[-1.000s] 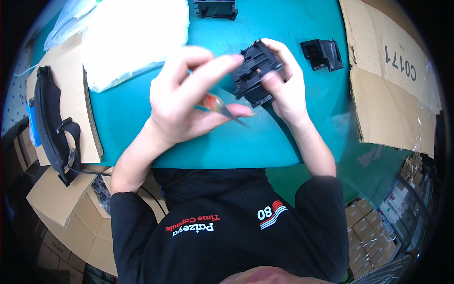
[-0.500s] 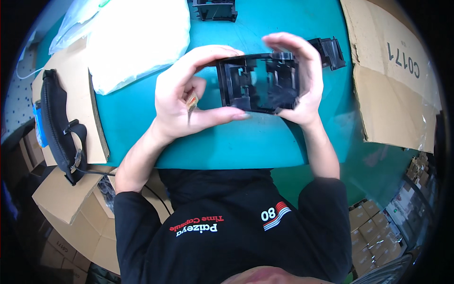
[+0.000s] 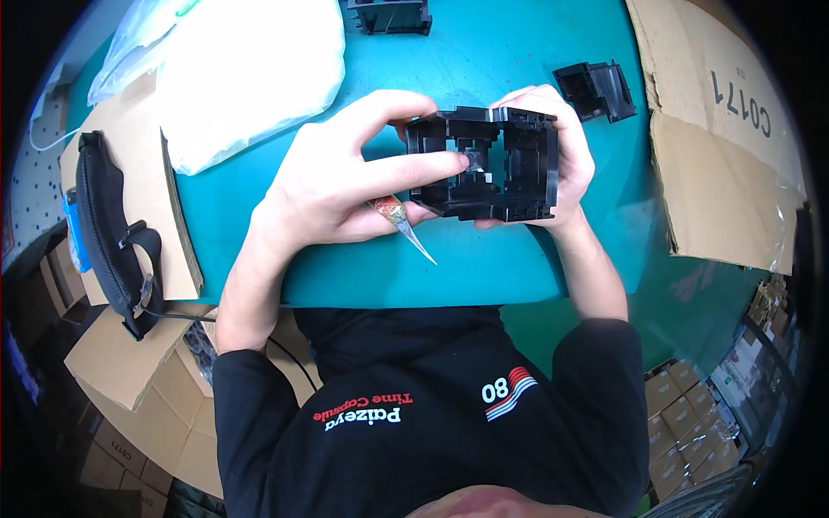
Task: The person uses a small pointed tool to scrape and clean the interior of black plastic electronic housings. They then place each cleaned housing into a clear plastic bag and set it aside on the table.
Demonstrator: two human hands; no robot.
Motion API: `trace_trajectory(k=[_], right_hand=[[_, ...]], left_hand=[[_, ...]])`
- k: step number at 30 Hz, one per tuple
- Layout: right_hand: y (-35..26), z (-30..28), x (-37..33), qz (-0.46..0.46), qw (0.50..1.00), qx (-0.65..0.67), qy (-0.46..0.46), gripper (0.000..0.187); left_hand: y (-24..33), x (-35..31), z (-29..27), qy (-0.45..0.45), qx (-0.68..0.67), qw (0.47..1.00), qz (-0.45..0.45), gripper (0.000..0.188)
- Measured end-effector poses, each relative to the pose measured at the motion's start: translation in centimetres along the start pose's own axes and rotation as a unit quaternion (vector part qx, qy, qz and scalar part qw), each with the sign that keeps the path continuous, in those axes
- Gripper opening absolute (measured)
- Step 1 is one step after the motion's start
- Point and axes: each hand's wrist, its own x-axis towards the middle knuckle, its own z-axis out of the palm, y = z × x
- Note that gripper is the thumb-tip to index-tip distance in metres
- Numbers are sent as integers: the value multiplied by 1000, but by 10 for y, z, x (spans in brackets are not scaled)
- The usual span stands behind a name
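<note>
Above the green table, a black plastic frame-like housing [image 3: 496, 207] with openings through it is held between both hands. My left hand [image 3: 345, 177] grips its left end, with one finger reaching inside onto a small shiny part [image 3: 477, 162]. Tucked in that same hand is a small pointed tool [image 3: 395, 214], its patterned body between the fingers and its thin pale tip sticking out toward me; its exact kind is unclear. My right hand [image 3: 570, 168] wraps around the right end of the housing, most of its fingers hidden behind the black plastic.
Two similar black plastic parts lie on the green table [image 3: 414, 276]: one part [image 3: 596, 91] beyond my right hand, another [image 3: 390, 15] at the far edge. A white plastic bag [image 3: 250, 78] and a black pouch [image 3: 112, 233] are left. A cardboard box [image 3: 708, 138] stands right.
The housing has turned to show its openings more squarely. A left finger has moved into it. The pointed tool in my left hand has swung down and its tip shows more.
</note>
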Motion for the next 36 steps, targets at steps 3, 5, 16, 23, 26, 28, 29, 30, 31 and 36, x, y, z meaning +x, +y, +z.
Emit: trace_trajectory(k=[3, 5, 16, 23, 26, 28, 29, 30, 31, 36], right_hand=[[1, 1, 1, -11, 1000, -11, 7, 85], [1, 2, 1, -11, 1000, -21, 10, 85], [-1, 1, 1, -16, 999, -43, 6, 86], [-2, 0, 2, -22, 998, -56, -16, 84], [-2, 0, 1, -20, 998, -58, -14, 83], [-2, 0, 1, -23, 998, -56, -11, 83], [-2, 0, 0, -25, 998, -52, -8, 83], [-1, 0, 0, -28, 998, -49, -5, 83], [-1, 0, 0, -27, 999, -44, 0, 83], [-3, 2, -1, -25, 999, -30, 25, 82]], left_hand=[[-3, -3, 4, 2, 18, 1000, 16, 41], [-4, -3, 5, 0, 27, 999, 17, 44], [1, -1, 5, -19, 29, 999, -9, 54], [5, -1, 7, -22, -8, 999, -43, 54], [2, -1, 7, -19, -30, 998, -43, 54], [2, -1, 7, -18, -47, 998, -44, 52], [2, -1, 6, -17, -56, 997, -44, 51], [2, -1, 6, -6, -61, 997, -36, 50], [0, -2, 5, 4, -67, 997, -27, 48], [-5, -4, 5, 43, -66, 997, 10, 43]])
